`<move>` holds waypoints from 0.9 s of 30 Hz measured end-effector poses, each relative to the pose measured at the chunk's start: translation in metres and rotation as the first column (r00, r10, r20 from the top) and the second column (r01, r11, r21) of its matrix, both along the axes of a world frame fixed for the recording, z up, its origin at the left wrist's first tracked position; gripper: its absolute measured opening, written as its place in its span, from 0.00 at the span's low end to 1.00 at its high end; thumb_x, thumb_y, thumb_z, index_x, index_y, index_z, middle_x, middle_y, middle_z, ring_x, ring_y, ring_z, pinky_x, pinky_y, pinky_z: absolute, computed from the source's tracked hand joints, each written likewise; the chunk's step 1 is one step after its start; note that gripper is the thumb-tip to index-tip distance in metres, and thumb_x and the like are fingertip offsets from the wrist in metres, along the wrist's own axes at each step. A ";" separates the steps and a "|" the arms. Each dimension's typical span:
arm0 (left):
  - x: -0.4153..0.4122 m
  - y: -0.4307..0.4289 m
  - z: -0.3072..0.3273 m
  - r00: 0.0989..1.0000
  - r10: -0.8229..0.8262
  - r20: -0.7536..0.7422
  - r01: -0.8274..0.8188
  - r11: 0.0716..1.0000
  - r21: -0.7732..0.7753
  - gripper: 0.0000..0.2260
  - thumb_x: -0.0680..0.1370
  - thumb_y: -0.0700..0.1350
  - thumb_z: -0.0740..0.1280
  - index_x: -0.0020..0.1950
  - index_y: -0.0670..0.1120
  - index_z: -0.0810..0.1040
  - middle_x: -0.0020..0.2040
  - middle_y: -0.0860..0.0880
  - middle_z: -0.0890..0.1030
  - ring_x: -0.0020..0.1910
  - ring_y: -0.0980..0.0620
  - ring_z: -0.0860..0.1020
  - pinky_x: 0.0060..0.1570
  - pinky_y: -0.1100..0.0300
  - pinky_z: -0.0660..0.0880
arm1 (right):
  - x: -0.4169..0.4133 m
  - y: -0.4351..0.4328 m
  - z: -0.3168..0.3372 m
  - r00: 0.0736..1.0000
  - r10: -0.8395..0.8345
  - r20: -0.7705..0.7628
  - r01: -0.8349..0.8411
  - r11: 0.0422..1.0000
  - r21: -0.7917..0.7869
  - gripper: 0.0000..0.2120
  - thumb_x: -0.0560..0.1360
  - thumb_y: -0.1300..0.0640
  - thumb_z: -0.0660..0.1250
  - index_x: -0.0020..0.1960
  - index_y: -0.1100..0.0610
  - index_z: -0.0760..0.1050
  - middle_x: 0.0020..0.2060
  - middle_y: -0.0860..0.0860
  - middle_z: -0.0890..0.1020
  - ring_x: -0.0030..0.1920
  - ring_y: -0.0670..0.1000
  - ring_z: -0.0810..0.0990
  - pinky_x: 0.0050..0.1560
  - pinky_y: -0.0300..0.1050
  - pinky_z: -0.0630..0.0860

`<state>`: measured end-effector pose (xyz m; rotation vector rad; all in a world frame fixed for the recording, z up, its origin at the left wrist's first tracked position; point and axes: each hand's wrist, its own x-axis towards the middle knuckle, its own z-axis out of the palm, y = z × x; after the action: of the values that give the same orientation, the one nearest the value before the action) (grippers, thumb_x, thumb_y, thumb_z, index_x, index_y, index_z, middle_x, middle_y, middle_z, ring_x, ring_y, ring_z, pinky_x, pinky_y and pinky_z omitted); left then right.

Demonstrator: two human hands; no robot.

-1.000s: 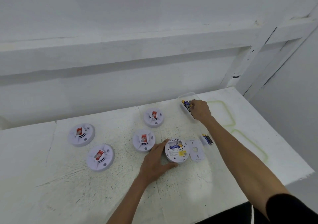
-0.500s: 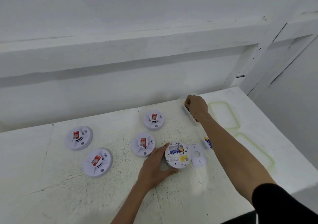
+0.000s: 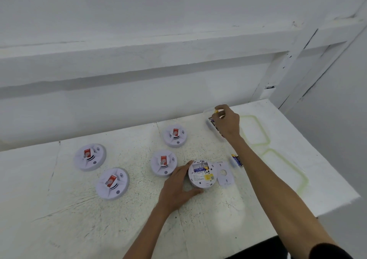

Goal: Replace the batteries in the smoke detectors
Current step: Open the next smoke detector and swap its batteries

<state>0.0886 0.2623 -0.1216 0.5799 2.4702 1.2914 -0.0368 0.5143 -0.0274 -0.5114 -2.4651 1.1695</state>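
Head view looks down on a scuffed white tabletop [image 3: 119, 229]. The left hand [image 3: 177, 188] grips the rim of an upturned smoke detector [image 3: 201, 176] near the middle of the tabletop, thumb on the near side and fingers curled round the far-left edge. The detector's back is uncovered, and a detached cover plate [image 3: 224, 174] lies touching it on the right. The right hand [image 3: 227, 123] is over a clear plastic box [image 3: 207, 123] near the back edge, fingers clenched in a pinch on a yellow-tipped battery [image 3: 215, 111]. Loose batteries [image 3: 237, 160] lie just beyond the plate, beside the forearm. Four face-up detectors [image 3: 163, 163] lie spread to the left, and two green-rimmed lids [image 3: 256, 129] lie flat to the right
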 end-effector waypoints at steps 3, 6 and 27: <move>0.000 -0.001 -0.002 1.000 -0.001 -0.011 0.001 1.000 0.010 0.40 0.68 0.67 0.76 0.73 0.72 0.58 0.68 0.74 0.67 0.68 0.77 0.64 0.65 0.77 0.61 | 0.026 -0.015 0.003 0.999 0.023 -0.044 -0.024 0.999 -0.022 0.09 0.75 0.58 0.67 0.56 0.53 0.78 0.36 0.48 0.84 0.34 0.41 0.80 0.35 0.28 0.71; 0.000 0.000 -0.003 1.000 -0.004 -0.009 0.004 1.000 0.018 0.40 0.68 0.67 0.77 0.74 0.71 0.58 0.68 0.75 0.66 0.67 0.78 0.63 0.65 0.74 0.61 | 0.053 -0.032 -0.001 0.996 0.085 -0.037 -0.087 0.995 -0.052 0.09 0.76 0.59 0.67 0.55 0.51 0.77 0.36 0.47 0.84 0.33 0.42 0.80 0.36 0.34 0.73; 0.000 0.004 -0.010 1.000 0.020 -0.002 -0.020 0.998 0.057 0.43 0.67 0.67 0.77 0.78 0.58 0.65 0.70 0.63 0.74 0.66 0.66 0.72 0.64 0.70 0.70 | 0.139 -0.072 -0.051 0.935 0.342 0.095 -0.355 0.894 0.273 0.13 0.72 0.40 0.68 0.51 0.46 0.80 0.53 0.44 0.79 0.55 0.49 0.71 0.51 0.43 0.72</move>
<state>0.0889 0.2659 -0.1319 0.5723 2.4538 1.3740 0.1023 0.4420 -0.0786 -0.0080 -2.7812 0.8982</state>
